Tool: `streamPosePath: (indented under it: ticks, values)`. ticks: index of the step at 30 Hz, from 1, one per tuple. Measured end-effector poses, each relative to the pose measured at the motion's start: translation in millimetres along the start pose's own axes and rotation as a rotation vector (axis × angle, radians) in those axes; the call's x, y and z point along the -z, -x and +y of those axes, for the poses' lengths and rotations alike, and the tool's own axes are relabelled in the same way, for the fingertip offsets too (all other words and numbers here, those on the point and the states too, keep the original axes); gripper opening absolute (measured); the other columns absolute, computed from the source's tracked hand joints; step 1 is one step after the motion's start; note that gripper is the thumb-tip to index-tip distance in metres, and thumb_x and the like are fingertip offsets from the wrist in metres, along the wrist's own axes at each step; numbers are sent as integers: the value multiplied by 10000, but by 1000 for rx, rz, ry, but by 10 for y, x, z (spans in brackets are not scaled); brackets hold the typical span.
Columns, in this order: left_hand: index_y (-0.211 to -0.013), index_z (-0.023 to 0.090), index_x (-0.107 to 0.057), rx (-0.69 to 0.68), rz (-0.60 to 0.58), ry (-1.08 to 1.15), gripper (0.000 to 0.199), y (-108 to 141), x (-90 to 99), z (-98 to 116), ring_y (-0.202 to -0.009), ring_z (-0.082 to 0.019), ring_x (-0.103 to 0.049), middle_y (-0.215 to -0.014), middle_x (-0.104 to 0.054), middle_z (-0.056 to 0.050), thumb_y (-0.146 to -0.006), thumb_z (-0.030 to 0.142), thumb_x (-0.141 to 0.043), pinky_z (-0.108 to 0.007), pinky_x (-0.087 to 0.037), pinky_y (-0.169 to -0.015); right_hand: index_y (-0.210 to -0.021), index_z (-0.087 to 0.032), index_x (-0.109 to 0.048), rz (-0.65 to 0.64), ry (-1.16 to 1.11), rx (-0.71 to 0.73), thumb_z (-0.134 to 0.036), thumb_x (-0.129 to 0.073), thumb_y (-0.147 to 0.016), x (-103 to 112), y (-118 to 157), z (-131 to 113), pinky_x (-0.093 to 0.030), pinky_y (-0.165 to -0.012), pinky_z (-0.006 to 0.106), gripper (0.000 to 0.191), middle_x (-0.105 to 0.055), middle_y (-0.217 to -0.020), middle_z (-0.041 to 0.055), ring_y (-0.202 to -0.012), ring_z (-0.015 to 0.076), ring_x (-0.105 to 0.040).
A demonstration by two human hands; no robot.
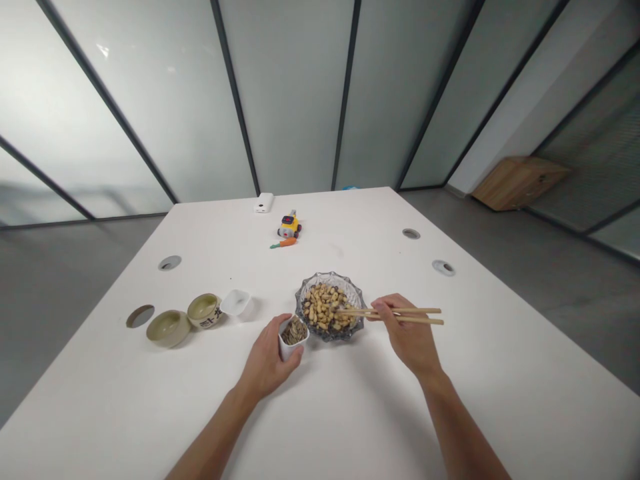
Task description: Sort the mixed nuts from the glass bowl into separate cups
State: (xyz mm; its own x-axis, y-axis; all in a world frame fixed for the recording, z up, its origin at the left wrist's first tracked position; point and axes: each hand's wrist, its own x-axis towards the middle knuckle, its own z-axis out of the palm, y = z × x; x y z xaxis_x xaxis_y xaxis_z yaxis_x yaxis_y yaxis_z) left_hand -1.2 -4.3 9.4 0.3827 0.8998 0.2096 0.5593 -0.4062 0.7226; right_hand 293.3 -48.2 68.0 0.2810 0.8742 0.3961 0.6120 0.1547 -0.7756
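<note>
My left hand (269,357) is wrapped round a small white cup (291,349) that holds striped seeds (295,331). Just right of the cup stands a clear glass bowl (354,293) with a scalloped rim, filled with peanuts (321,301) and some darker pieces. A pair of wooden chopsticks (415,316) is gripped in my right hand (407,337), at the bowl's right side. Their tips reach in among the peanuts; whether they pinch anything is too small to tell.
To the left are a white square dish (237,304), a patterned bowl (204,311) and a plain greenish bowl (169,329). Farther back on the white table (350,233) lie a toy truck (289,226), a toy carrot (284,244) and a white device (263,203).
</note>
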Motion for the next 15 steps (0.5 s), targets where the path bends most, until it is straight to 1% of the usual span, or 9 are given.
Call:
streamPosePath:
  ticks: [2, 4, 6, 7, 9, 11, 12, 13, 15]
  values:
    - [-1362, 194, -502, 2, -2, -3, 553, 4, -1, -3, -1164, -330, -687, -1269, -693, -141, -856, 363, -649, -504, -552, -1027, -813, -236, -724, -27, -19, 11, -494, -576, -1001, 14, 20, -77, -541, -665, 311, 352, -735, -798, 36, -742, 201, -700]
    - [-1365, 188, -496, 6, -6, -9, 556, 5, -3, -6, -1170, -332, -682, -1277, -689, -147, -858, 363, -645, -511, -547, -1035, -827, -234, -726, 22, -36, 4, -502, -580, -996, 43, 33, -125, -547, -683, 309, 349, -742, -807, 37, -759, 202, -706]
    - [-1366, 181, -492, 8, -9, -14, 558, 4, -5, -7, -1181, -335, -676, -1285, -683, -154, -861, 368, -641, -518, -544, -1040, -842, -228, -720, 76, -60, -43, -512, -577, -996, 55, 43, -146, -553, -676, 310, 353, -743, -776, 37, -743, 206, -715]
    - [-1364, 180, -494, 6, -8, -15, 557, 3, -6, -7, -1182, -335, -675, -1287, -683, -155, -861, 367, -640, -518, -544, -1040, -843, -226, -715, 75, -78, -74, -519, -576, -995, 42, 49, -151, -555, -657, 309, 358, -740, -746, 34, -719, 207, -719]
    - [-1357, 185, -503, -2, -4, -11, 551, -1, -8, -7, -1174, -332, -680, -1280, -688, -150, -854, 360, -643, -512, -549, -1036, -842, -225, -715, 0, -126, -111, -530, -581, -990, -30, 64, -159, -560, -614, 306, 364, -742, -719, 30, -678, 205, -722]
    - [-1347, 190, -513, -12, 3, -6, 545, -5, -11, -9, -1162, -330, -687, -1268, -696, -144, -845, 354, -649, -507, -553, -1030, -842, -230, -738, -107, -157, -68, -524, -598, -984, -149, 85, -163, -582, -638, 315, 355, -760, -772, 38, -705, 206, -732]
    - [-1344, 192, -515, -15, 4, -5, 541, -6, -12, -10, -1160, -329, -688, -1265, -697, -141, -844, 353, -649, -506, -553, -1031, -844, -234, -754, -140, -159, -16, -511, -605, -985, -210, 94, -160, -598, -689, 327, 345, -769, -821, 46, -754, 208, -738]
    - [-1342, 194, -516, -16, 4, -5, 538, -7, -13, -12, -1161, -328, -687, -1266, -697, -140, -845, 352, -649, -506, -550, -1035, -849, -238, -765, -137, -147, 37, -496, -608, -988, -262, 102, -151, -604, -740, 340, 332, -773, -849, 52, -800, 212, -739]
    - [-1342, 197, -511, -13, 0, -5, 537, -4, -12, -15, -1165, -326, -684, -1270, -693, -137, -845, 347, -648, -506, -544, -1045, -867, -244, -776, -77, -97, 108, -468, -600, -1001, -320, 109, -112, -601, -788, 354, 315, -767, -879, 59, -839, 212, -726]
